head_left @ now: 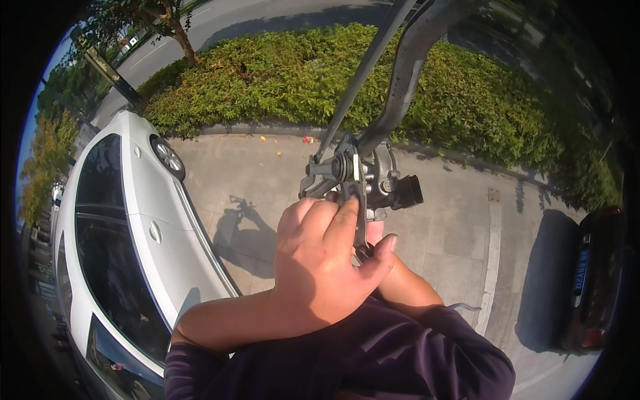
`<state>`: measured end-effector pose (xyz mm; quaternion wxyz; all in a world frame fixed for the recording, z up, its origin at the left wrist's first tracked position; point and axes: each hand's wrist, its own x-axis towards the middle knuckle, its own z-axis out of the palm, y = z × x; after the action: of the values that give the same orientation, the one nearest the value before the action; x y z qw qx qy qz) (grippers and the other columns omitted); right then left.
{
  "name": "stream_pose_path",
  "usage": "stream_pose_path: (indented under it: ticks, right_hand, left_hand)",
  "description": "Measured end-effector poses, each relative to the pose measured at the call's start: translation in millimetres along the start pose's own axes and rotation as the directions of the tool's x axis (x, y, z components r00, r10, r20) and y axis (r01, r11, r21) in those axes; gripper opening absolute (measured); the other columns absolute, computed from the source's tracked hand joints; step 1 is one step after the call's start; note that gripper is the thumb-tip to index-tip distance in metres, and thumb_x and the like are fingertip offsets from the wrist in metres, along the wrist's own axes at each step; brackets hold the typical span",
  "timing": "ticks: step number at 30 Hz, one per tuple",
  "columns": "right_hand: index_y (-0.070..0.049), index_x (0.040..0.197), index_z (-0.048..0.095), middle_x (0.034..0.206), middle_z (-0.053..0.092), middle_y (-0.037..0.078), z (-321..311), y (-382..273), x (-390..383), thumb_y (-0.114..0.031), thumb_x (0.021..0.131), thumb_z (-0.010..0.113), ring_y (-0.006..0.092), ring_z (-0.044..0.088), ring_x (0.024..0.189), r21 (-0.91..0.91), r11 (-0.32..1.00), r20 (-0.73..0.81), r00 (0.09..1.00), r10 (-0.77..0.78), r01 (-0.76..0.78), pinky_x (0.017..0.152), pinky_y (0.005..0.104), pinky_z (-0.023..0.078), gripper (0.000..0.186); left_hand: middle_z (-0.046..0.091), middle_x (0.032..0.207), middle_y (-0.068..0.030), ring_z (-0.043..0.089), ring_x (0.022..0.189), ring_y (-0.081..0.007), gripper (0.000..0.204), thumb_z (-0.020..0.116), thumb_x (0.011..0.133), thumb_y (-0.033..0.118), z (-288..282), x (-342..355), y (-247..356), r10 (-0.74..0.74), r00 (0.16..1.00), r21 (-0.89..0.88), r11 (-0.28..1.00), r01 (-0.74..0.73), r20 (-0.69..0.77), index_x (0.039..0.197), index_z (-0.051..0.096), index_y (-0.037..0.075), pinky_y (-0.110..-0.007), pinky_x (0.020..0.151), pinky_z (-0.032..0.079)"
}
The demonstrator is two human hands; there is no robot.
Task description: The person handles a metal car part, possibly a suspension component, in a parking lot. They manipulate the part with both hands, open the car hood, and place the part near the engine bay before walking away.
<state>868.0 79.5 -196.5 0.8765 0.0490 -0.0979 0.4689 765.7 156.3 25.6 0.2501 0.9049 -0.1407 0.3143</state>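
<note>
A grey metal wiper linkage [408, 77] with its motor [381, 170] is held up before me, its long tube and thin rod reaching away to the top. The motor has a black round end [409, 192] facing right. My left hand [323, 250] is closed over the near end of a flat metal bar, fingers bent round the pivot end, thumb pointing right. Behind and below it my right hand [375, 232] supports the linkage under the motor; most of its fingers are hidden by the left hand and the metal.
A white car [150, 233] stands close on the left. To the right is a dark car [590, 287] with its shadow on the pavement [453, 247]. A low hedge [280, 80] runs along a kerb ahead, with a tree [177, 30] and a road beyond.
</note>
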Motion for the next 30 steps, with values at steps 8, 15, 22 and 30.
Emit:
stream_pose_path:
  ticks: [8,15,22,30]
  right_hand:
    - [-0.001,0.130,0.062,0.083,0.064,0.007,13,2,-3,-0.054,0.103,0.047,0.0165,0.051,0.057,-0.009,0.999,-0.111,0.992,-0.053,0.052,0.049,0.0311,0.044,0.061]
    - [-0.003,0.130,0.061,0.089,0.063,0.008,39,-8,0,-0.054,0.104,0.046,0.0155,0.048,0.061,0.025,1.000,0.162,0.987,0.001,-0.005,0.056,0.0318,0.044,0.059]
    - [-0.010,0.143,0.055,0.109,0.059,0.002,31,-17,-1,-0.069,0.097,0.060,0.0125,0.048,0.074,-0.110,0.994,0.131,0.991,-0.011,0.025,0.071,0.0318,0.040,0.075]
    - [-0.006,0.138,0.057,0.102,0.058,0.004,32,-19,3,-0.063,0.100,0.059,0.0117,0.045,0.071,0.028,0.999,0.210,0.977,0.023,-0.029,0.064,0.0297,0.039,0.069]
  left_hand:
    - [0.064,0.088,-0.0143,0.062,0.081,-0.0320,0.050,0.087,0.072,0.016,0,2,-3,-0.043,0.999,-0.034,0.998,0.044,0.002,0.110,0.070,-0.011,-0.042,0.073,0.052]
    - [0.068,0.100,-0.0189,0.066,0.090,-0.0358,0.046,0.084,0.079,0.013,-10,-2,-15,-0.129,0.989,-0.107,0.985,0.137,0.079,0.116,0.068,-0.009,-0.043,0.079,0.054]
    - [0.070,0.098,-0.0201,0.069,0.089,-0.0333,0.038,0.085,0.084,0.014,-12,-19,-31,-0.437,0.894,-0.369,0.819,0.440,0.096,0.110,0.066,-0.006,-0.041,0.081,0.054]
    - [0.070,0.102,-0.0201,0.070,0.093,-0.0359,0.045,0.088,0.082,0.021,-15,-14,-28,-0.285,0.956,-0.191,0.937,0.292,0.065,0.112,0.066,-0.004,-0.043,0.086,0.055]
